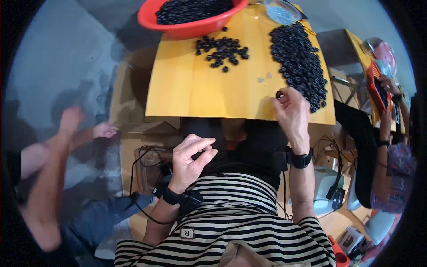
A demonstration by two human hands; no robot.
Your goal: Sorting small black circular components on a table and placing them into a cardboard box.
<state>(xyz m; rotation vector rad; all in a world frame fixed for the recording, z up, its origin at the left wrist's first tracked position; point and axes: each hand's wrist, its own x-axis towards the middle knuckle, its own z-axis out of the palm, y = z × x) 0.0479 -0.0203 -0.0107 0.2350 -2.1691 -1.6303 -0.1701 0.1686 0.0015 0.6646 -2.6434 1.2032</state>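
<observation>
My right hand (291, 111) is at the near right of the yellow tabletop (187, 95), its fingers closed on a small black ring-shaped part (279, 94). Just beside it lies a long heap of similar black ring-shaped parts (302, 62). My left hand (191, 158) hangs in front of the table's near edge, above my lap. Its fingers are curled, with thumb and fingertips close together; whether something tiny sits between them is not visible. A looser group of black parts (222, 51) is scattered farther back, and a few tiny clear pieces (264, 78) lie near the right hand.
A red basin (195, 27) full of black parts stands at the far left, and a clear dish (281, 14) of small pale pieces at the far right. Another person's blurred arms (53, 169) are on the left. At right, a co-worker's hands (389, 84) hold a red tray (378, 89).
</observation>
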